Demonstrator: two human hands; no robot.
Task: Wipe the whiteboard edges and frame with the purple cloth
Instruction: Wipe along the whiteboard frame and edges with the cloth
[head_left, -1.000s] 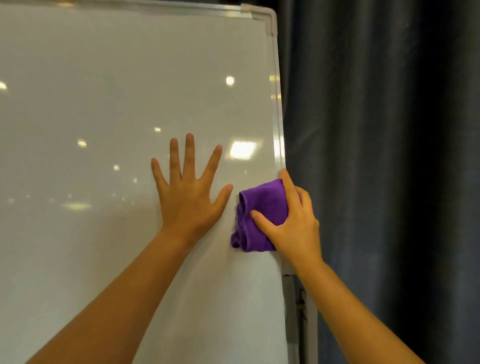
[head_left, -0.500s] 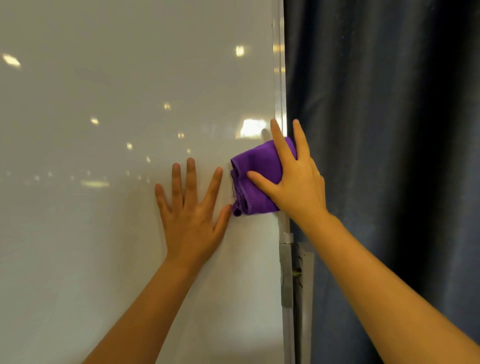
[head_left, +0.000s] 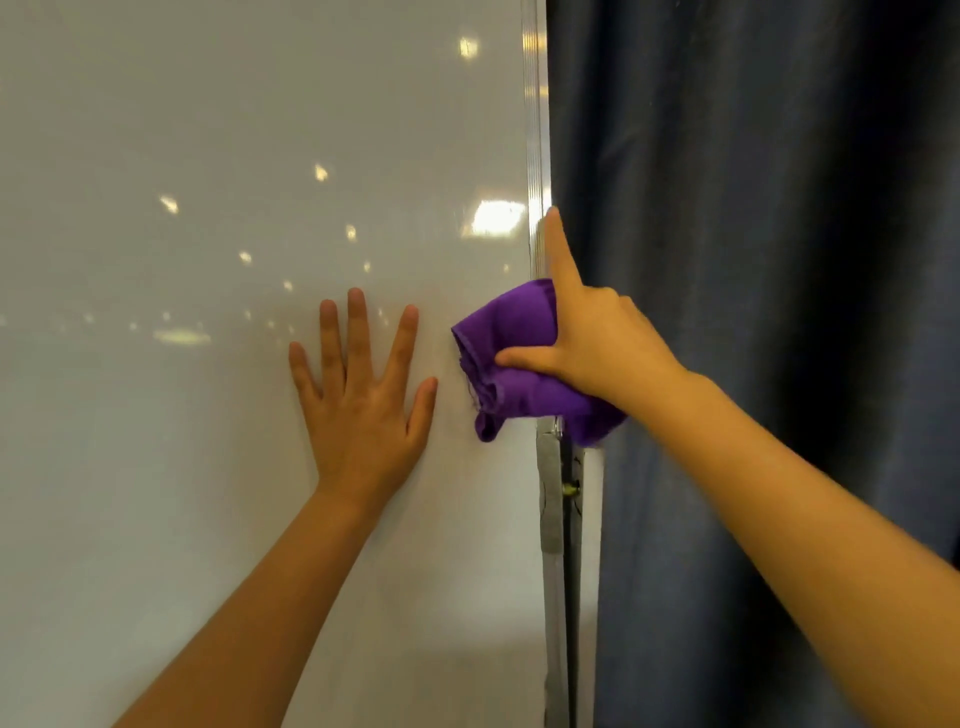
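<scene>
The right hand (head_left: 597, 348) clamps a crumpled purple cloth (head_left: 511, 369) over the ribbed silver metal frame (head_left: 537, 130) at the right edge of the glossy white whiteboard (head_left: 208, 156), thumb pressing the cloth's front, forefinger pointing up along the frame. The left hand (head_left: 363, 405) lies flat on the board just beside the cloth, fingers spread apart. A dark blue curtain (head_left: 753, 208) hangs behind the right edge.

Upright whiteboard (head_left: 208, 130), left hand (head_left: 358, 410) flat on it, purple cloth (head_left: 511, 364) pressed on its right frame (head_left: 537, 130)
</scene>
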